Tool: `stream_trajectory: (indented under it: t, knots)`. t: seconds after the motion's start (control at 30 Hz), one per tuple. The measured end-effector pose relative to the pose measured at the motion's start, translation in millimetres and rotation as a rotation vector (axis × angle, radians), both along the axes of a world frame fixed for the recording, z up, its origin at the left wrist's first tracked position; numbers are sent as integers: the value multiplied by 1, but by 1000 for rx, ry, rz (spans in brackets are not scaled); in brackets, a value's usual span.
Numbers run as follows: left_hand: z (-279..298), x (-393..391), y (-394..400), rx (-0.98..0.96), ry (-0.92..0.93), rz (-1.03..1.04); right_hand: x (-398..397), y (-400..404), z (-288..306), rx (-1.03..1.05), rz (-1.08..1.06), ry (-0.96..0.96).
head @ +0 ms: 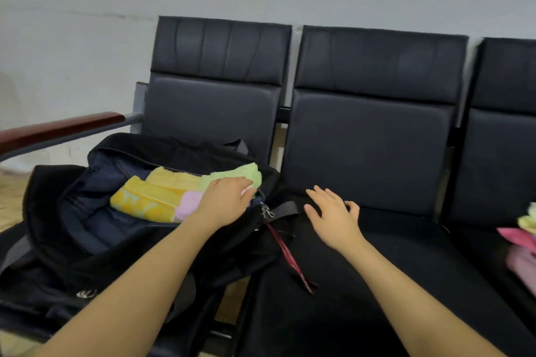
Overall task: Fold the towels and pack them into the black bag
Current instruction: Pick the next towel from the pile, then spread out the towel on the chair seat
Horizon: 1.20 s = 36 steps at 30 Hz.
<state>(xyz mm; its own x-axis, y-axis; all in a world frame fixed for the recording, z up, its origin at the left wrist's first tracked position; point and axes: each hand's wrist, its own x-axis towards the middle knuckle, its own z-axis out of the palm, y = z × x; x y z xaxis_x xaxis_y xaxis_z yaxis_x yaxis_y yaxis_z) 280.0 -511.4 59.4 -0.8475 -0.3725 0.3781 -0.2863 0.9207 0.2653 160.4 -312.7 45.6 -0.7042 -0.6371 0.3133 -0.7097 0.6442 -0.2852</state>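
The black bag lies open on the left seat. Inside it lie folded towels: a yellow one, a pale yellow one, a green one and a pink one. My left hand rests flat on the pink towel, fingers straight, at the bag's right end. My right hand hovers open over the middle seat, just right of the bag, and holds nothing.
A row of black padded seats stands against a white wall. A pile of unfolded towels, pink and pale green, sits on the right seat at the frame's edge. A dark red strap trails from the bag. A wooden armrest is at left.
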Motion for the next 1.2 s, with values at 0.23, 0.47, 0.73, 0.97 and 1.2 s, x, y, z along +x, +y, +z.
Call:
stream_trajectory:
  t: [0.23,0.47,0.73,0.97,1.2]
  knots:
    - [11,-30,120,-44,14,-184,0,125,14,-68,-116,-6]
    - [-10,-82,271,-32,-69,-397,-18,270,-2,-136,-336,0]
    - [-33,-144,430,-13,-109,-631,-54,414,-26,-92,-680,6]
    - [-50,-196,533,20,-176,-810,-66,508,-61,-33,-826,41]
    - [-83,-226,572,127,-279,-807,-76,515,-88,-3,-812,211]
